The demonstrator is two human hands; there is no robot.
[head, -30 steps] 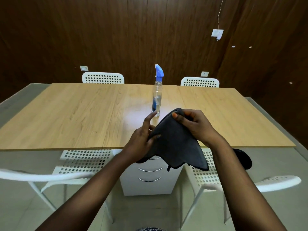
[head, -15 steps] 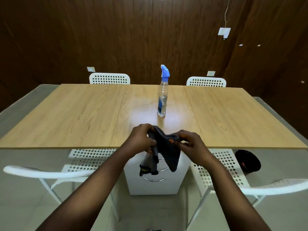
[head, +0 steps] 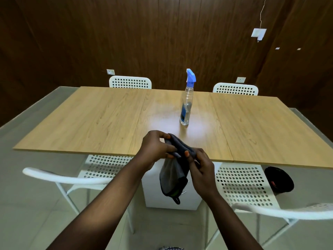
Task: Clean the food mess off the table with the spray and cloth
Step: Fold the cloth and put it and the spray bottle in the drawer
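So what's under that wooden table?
Under the table: a white cabinet, partly hidden by the hanging cloth, and two white perforated chairs tucked in. A dark round object sits right; I can't identify it.

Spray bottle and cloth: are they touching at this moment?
Apart. The head view shows the spray bottle standing alone on the table, with bare wood between its base and the cloth held by the left hand and right hand.

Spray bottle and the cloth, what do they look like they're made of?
Spray bottle: clear, glossy plastic by the look, since the table shows through it; its blue trigger head is opaque plastic. Cloth: soft, matte dark grey fabric, possibly microfibre, drooping limp from both hands.
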